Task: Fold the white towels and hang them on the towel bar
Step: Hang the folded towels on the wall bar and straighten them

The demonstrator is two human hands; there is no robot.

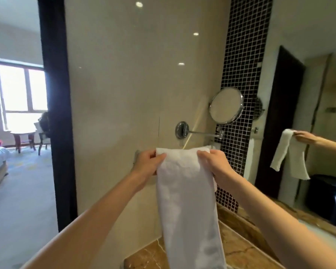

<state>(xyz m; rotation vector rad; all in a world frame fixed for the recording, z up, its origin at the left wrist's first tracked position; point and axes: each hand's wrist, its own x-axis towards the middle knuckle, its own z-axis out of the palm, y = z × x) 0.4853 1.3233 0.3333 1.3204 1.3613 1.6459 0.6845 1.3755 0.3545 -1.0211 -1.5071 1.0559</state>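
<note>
A long folded white towel (pixel 184 200) hangs down in front of the beige wall, its top fold draped at the height of the towel bar (pixel 197 147). Only a short stretch of the bar shows, to the right behind the towel's top edge. My left hand (pixel 146 162) pinches the towel's top left corner. My right hand (pixel 213 162) grips its top right corner. The towel's lower end drops out of view over the brown marble counter (pixel 239 249).
A round swing-arm mirror (pixel 226 105) sticks out from the wall just above and right of the bar. A large wall mirror (pixel 308 113) on the right reflects the towel and an arm. A dark door frame (pixel 54 113) at the left opens onto a bedroom.
</note>
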